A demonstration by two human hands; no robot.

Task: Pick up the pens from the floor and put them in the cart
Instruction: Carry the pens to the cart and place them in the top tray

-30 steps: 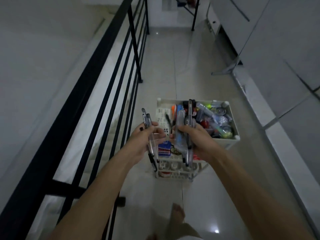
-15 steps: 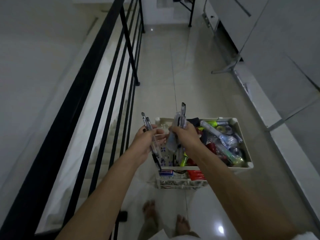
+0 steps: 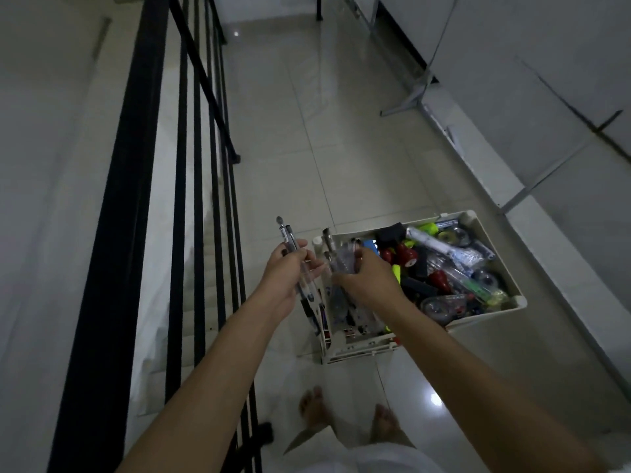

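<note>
My left hand (image 3: 286, 278) is closed around two clear pens with dark caps (image 3: 289, 241) that stick up past my fingers, just left of the cart. My right hand (image 3: 367, 279) grips a bundle of several clear pens (image 3: 341, 261) over the left end of the cart's top tray. The white cart (image 3: 491, 310) stands on the tiled floor below my hands. Its top tray is crowded with markers, red items, tape and other stationery.
A black metal railing (image 3: 184, 165) runs along the left with a stairwell beyond it. White cabinets and a wall (image 3: 546, 97) line the right side. My bare feet (image 3: 312, 409) stand on the glossy tiles just in front of the cart.
The view has drawn closer and tilted down over the cart. Both hands, still holding pens, now hang over the cart's left end, and the cart sits further right in view.
</note>
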